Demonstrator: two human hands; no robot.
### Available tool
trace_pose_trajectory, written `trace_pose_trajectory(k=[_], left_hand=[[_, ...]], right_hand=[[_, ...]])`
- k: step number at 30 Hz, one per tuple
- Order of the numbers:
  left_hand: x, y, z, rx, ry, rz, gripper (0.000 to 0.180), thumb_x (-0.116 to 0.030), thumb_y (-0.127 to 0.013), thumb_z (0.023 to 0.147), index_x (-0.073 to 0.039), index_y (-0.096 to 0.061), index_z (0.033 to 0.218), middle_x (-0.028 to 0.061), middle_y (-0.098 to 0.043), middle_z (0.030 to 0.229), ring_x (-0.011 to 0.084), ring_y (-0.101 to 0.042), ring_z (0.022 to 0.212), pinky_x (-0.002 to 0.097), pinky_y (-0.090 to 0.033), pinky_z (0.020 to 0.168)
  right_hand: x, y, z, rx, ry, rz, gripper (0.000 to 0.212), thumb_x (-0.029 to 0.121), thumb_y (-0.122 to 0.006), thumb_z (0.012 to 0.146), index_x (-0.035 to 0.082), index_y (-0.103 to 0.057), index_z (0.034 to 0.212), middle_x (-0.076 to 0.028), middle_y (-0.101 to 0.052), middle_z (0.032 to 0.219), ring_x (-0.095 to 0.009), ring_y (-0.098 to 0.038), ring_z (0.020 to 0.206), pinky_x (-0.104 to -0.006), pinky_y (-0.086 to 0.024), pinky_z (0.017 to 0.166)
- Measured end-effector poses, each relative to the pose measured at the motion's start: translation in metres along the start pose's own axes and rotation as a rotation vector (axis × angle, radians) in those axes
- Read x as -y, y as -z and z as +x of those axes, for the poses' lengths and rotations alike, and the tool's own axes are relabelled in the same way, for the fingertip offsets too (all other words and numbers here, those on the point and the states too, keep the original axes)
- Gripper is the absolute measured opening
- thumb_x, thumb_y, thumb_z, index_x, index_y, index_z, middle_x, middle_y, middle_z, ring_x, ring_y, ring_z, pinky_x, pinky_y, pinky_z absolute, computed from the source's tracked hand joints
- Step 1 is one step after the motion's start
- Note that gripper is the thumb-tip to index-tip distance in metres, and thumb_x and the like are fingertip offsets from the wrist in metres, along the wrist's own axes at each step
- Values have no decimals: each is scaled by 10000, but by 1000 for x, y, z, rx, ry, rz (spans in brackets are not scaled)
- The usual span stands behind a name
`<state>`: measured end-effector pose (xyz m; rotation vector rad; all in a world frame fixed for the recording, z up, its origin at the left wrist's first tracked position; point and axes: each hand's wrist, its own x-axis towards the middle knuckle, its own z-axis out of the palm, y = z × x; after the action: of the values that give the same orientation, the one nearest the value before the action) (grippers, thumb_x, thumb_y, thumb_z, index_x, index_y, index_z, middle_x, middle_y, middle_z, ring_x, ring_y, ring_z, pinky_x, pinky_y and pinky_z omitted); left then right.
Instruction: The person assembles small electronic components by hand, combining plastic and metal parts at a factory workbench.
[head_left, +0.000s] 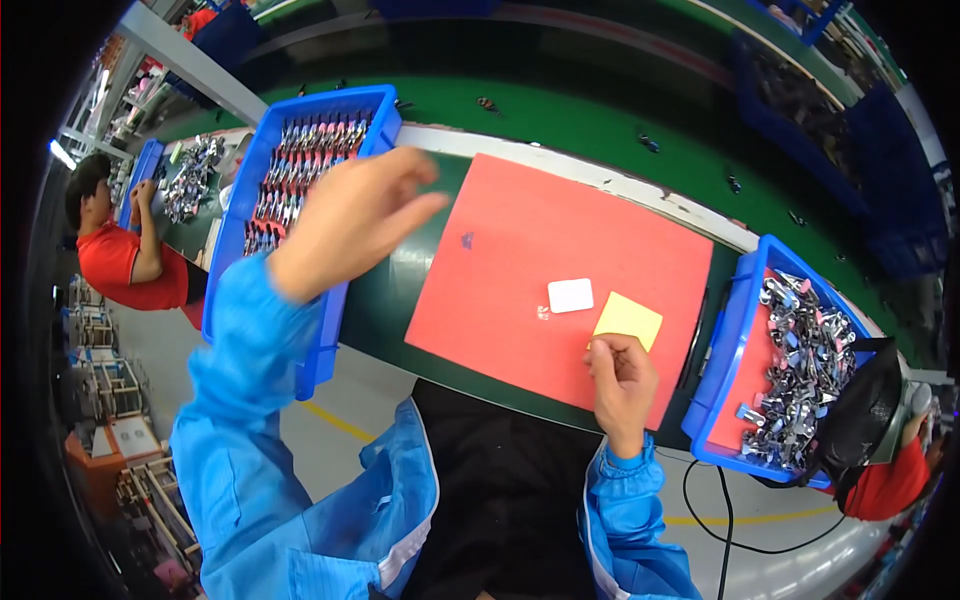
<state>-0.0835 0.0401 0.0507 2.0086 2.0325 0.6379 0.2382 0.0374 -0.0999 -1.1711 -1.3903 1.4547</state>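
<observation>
My left hand (365,215), slightly blurred, hangs at the inner edge of the left blue bin (384,118). Its thumb stands apart from the bent fingers, with nothing visible between them. Rows of dark, metallic clip-like parts (290,180) lie in that bin. My right hand (625,385) is over the red mat (530,240), fingers curled and thumb and index close together at the yellow square sheet (630,318). Whatever they pinch, if anything, is too small to make out. A small white rectangular piece (571,296) and tiny clear bits (543,313) lie beside the sheet.
A right blue bin (712,400) holds a loose heap of metal clip-like parts (805,370). A black bag (862,410) hangs by it. Black cables (728,530) run below. People in red sit left (118,255) and right (885,485). Scattered parts (648,143) dot the green floor beyond.
</observation>
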Motion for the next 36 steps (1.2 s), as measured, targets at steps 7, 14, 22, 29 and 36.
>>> trace_pose_trajectory(k=[7, 14, 22, 29, 36], left_hand=[[65, -133, 156, -67, 218, 584, 338, -208, -633, 944, -36, -594, 1232, 219, -674, 1154, 390, -698, 972, 455, -587, 792], [78, -120, 158, -27, 330, 486, 197, -76, -639, 882, -37, -667, 1074, 215, -700, 1138, 391, -697, 1038, 471, -584, 857], [-78, -65, -44, 335, 228, -1272, 192, -198, -595, 1033, -52, -530, 1139, 66, -672, 900, 118, -659, 727, 261, -535, 622], [-78, -99, -106, 118, 257, -1449, 205, -166, -615, 1016, -32, -558, 1160, 88, -673, 908, 149, -665, 757, 268, -522, 637], [-75, -95, -102, -245, -21, -616, 199, -102, -648, 953, 0, -612, 1120, 148, -686, 909, 264, -686, 735, 356, -536, 632]], right_hand=[[-3, 2, -1, 43, 79, 9, 100, 70, -633, 993, -29, -625, 998, -46, -655, 840, -95, -615, 763, -225, -484, 676], [-7, -1, -2, 77, 122, -55, 136, 74, -637, 985, -41, -624, 1055, -49, -648, 856, -104, -611, 756, -232, -481, 664], [71, -17, -6, 66, 262, 165, 220, 34, -643, 955, -50, -622, 1157, -81, -625, 984, -124, -624, 843, -242, -496, 716], [64, -22, -7, 372, 301, -81, 245, -5, -634, 947, -57, -621, 1186, -75, -626, 983, -121, -615, 846, -247, -494, 742], [76, -41, -17, 188, 119, -1, 220, 6, -620, 967, -68, -627, 1173, -82, -659, 941, -96, -580, 765, -215, -463, 680]])
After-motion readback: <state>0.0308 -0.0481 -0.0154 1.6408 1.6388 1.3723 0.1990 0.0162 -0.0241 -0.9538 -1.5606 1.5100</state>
